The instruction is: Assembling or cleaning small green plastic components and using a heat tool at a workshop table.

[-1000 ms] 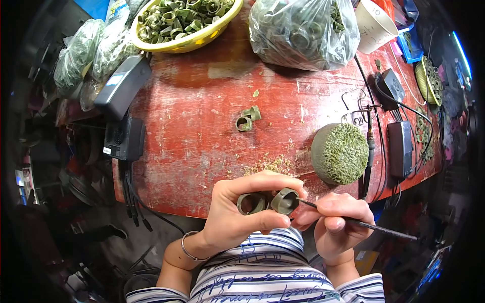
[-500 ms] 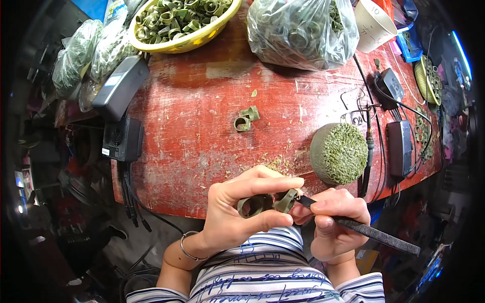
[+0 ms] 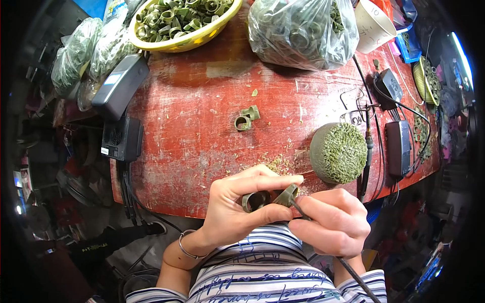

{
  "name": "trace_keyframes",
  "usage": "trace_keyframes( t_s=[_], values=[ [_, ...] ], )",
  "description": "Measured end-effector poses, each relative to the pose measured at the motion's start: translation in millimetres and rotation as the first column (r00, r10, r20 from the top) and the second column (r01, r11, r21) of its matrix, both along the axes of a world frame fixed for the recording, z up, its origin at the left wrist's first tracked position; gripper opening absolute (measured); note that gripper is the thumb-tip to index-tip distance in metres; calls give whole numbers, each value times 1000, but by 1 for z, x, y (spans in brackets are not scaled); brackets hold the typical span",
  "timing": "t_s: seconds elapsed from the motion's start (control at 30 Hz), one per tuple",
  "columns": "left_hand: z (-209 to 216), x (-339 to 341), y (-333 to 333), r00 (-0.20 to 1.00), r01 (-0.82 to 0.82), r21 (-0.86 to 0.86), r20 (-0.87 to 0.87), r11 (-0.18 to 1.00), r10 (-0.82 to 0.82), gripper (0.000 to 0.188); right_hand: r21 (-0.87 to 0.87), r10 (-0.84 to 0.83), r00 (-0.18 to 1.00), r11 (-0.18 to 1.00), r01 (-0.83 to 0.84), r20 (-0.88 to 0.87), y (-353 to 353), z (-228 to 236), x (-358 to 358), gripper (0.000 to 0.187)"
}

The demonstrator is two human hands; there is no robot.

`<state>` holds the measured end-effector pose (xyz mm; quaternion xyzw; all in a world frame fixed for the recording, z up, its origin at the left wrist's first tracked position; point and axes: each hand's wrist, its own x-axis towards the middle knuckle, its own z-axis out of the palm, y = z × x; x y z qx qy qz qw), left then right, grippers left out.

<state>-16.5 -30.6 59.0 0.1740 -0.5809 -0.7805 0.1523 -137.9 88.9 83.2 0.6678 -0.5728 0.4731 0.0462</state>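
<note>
My left hand [image 3: 226,206] pinches a dark green ring-shaped piece [image 3: 288,195] between thumb and fingers, at the table's near edge. A second green ring [image 3: 255,200] sits deeper in the same hand; whether the two are joined cannot be told. My right hand [image 3: 334,222] is closed round a slim dark file [image 3: 354,272]. The file's tip meets the near right side of the pinched piece, and its tail slants down past my right wrist. Two more green rings [image 3: 243,122] lie touching each other farther up the table.
A round green block [image 3: 337,153] with a rough, grainy top stands right of my hands, beside a corded pen-like tool [image 3: 369,146]. Behind are a yellow basin [image 3: 189,44] of rings, a clear bag [image 3: 303,38] and a white cup [image 3: 375,25]. Black boxes [image 3: 122,139] flank the red table [image 3: 177,166].
My right hand has turned over, back of the hand now up, and the file has swung from slanting right to pointing steeply down. The left hand has tilted the green piece slightly.
</note>
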Motion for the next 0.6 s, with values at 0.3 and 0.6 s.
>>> trace_keyframes(
  t_s=[0.3,0.6],
  values=[
    [-4,0,-5,999,-19,-78,-36,997,16,43,129,-103,951,989,67,292,10,5,-4,15],
    [3,-2,-4,1000,-14,4,-11,1000,14,42,51,-39,557,999,-7,829,9,-4,16,21]
  ],
)
